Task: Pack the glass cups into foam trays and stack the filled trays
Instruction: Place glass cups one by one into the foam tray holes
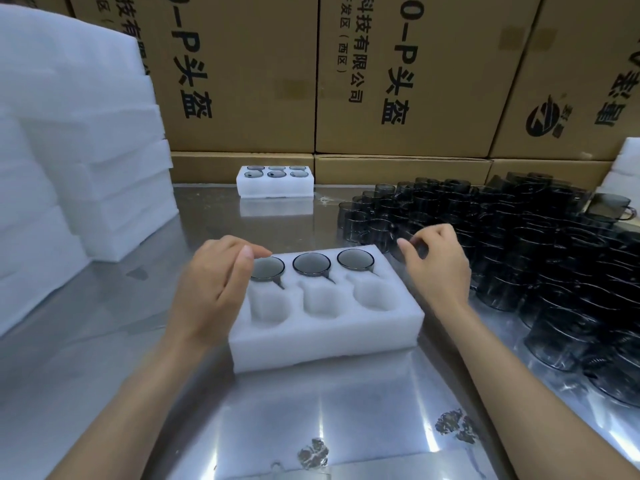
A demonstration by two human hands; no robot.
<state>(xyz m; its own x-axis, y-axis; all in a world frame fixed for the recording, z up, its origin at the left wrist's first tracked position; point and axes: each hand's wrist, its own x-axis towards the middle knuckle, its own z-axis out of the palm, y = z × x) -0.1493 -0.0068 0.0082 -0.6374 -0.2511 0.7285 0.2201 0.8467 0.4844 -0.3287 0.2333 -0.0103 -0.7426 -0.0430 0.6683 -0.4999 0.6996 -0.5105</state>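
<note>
A white foam tray (325,337) lies on the steel table in front of me. Its far row holds three smoky glass cups (311,264); the near three pockets (320,301) are bare. My left hand (214,285) hovers over the tray's left end, fingers loosely bent beside the leftmost cup (268,268), holding nothing. My right hand (436,265) is at the tray's right side, at the edge of a mass of loose dark glass cups (519,244). Its fingertips curl at a cup's rim (410,249); whether they grip it is unclear.
A filled foam tray (275,181) sits at the back of the table. Stacks of white foam (86,150) stand at left. Cardboard boxes (398,81) wall the back. More foam (627,171) shows at far right.
</note>
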